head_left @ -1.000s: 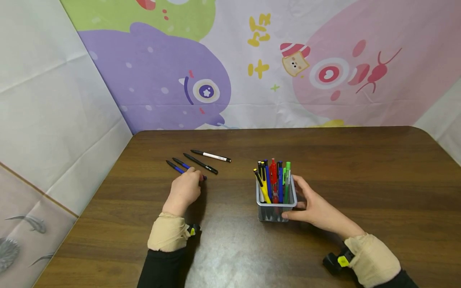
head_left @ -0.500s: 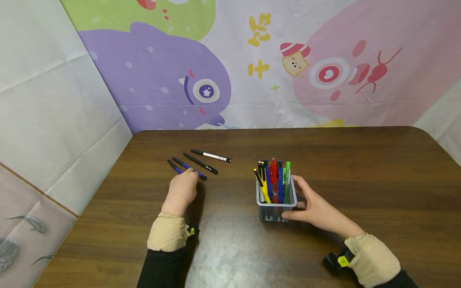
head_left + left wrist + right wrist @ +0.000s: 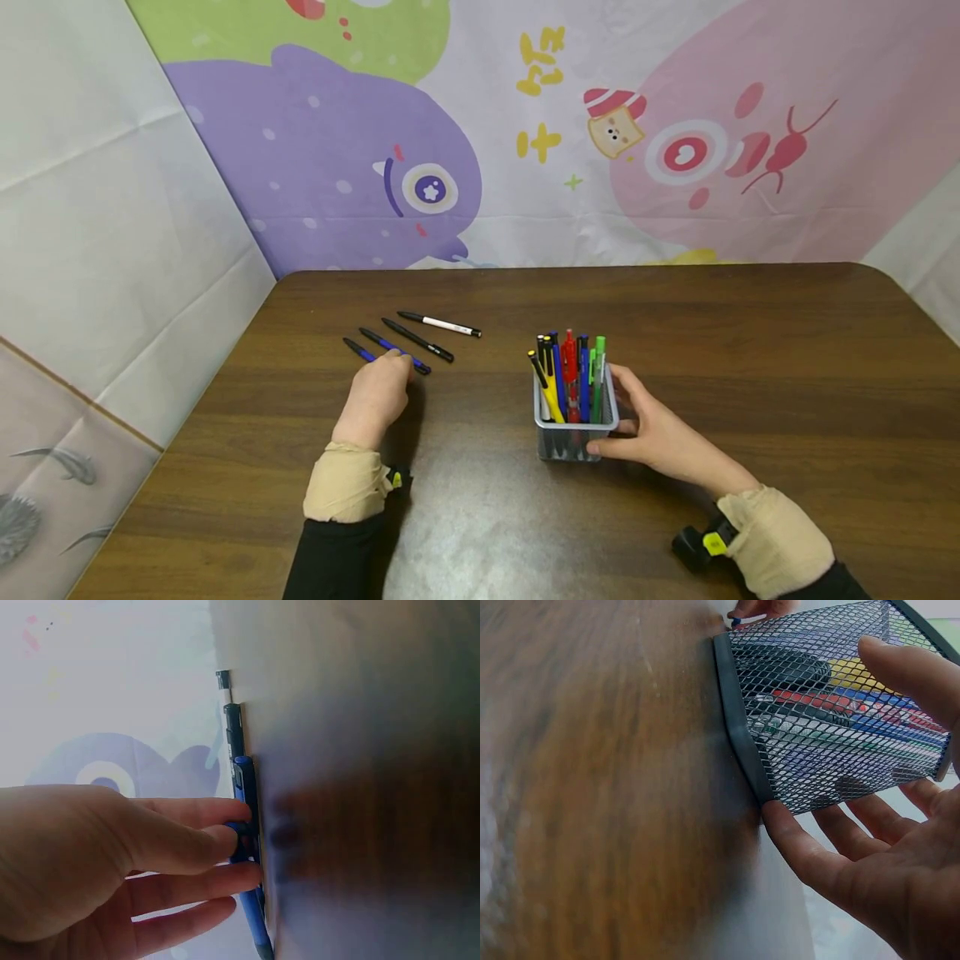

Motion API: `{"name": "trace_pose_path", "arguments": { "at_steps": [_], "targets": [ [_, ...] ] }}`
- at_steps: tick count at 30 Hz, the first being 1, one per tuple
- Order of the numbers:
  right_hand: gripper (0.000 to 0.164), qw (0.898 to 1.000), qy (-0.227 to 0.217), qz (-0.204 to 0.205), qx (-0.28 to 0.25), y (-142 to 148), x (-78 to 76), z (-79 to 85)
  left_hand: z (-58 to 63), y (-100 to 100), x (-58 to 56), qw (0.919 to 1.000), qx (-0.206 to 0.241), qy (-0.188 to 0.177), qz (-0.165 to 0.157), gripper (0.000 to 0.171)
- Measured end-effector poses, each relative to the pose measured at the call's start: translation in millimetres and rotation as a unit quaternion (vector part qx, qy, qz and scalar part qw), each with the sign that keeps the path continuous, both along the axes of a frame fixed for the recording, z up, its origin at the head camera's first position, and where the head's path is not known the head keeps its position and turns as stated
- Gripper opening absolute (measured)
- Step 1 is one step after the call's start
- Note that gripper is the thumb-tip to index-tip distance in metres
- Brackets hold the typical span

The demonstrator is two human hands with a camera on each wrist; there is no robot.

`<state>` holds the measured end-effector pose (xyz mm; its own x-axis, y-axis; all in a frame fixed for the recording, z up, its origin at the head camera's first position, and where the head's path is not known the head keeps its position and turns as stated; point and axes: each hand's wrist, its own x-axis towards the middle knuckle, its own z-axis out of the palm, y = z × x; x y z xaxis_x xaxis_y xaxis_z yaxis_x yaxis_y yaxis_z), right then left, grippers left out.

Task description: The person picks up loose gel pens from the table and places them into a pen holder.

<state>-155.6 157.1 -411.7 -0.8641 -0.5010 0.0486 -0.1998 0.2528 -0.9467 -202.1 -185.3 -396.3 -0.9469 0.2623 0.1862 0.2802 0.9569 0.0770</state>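
My left hand (image 3: 372,398) is low over the left part of the table and pinches the nearest blue pen (image 3: 358,349), whose dark tip points away to the left. In the left wrist view, thumb and fingers close on that pen's near end, and its blue barrel (image 3: 256,922) shows below them. Just beyond lies a second blue pen (image 3: 384,342), close to the fingertips. My right hand (image 3: 660,433) grips the right side of a grey mesh pen holder (image 3: 562,447), thumb at the front. Several pens stand in it, yellow, blue, red and green (image 3: 597,392).
A black pen (image 3: 417,339) and a white pen with black ends (image 3: 442,324) lie farther back, side by side at a slant. The brown wooden table (image 3: 712,333) ends at a cartoon-printed cloth (image 3: 540,208) behind and a white cloth (image 3: 135,208) on the left.
The left hand has drawn slightly left and toward the person, and the nearest blue pen's tip has shifted, now a little apart from the second. The right hand and pen holder stay put.
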Motion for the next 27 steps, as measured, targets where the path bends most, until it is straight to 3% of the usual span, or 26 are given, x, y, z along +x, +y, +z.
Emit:
{"name": "trace_pose_path", "arguments": {
  "at_steps": [10, 15, 21, 27],
  "targets": [
    [0.089, 1.0, -0.002, 0.0, 0.002, 0, 0.2, 0.2, 8.1, -2, -0.8, 0.9992, 0.039, 0.006, 0.004, 0.013],
    [0.089, 1.0, 0.002, 0.0, 0.002, -1, -0.4, 0.1, 20.7, -3, 1.7, 0.9938, 0.091, 0.065, 0.0, 0.006],
    [0.088, 1.0, 0.006, -0.001, 0.002, -1, -1.3, -0.5, 35.7, -2, 5.0, 0.9789, 0.133, 0.155, -0.02, 0.004],
    [0.088, 1.0, 0.007, -0.001, 0.002, -1, -1.2, -1.3, 48.8, 5, 10.3, 0.971, 0.158, 0.176, -0.035, 0.004]
  ]
}}
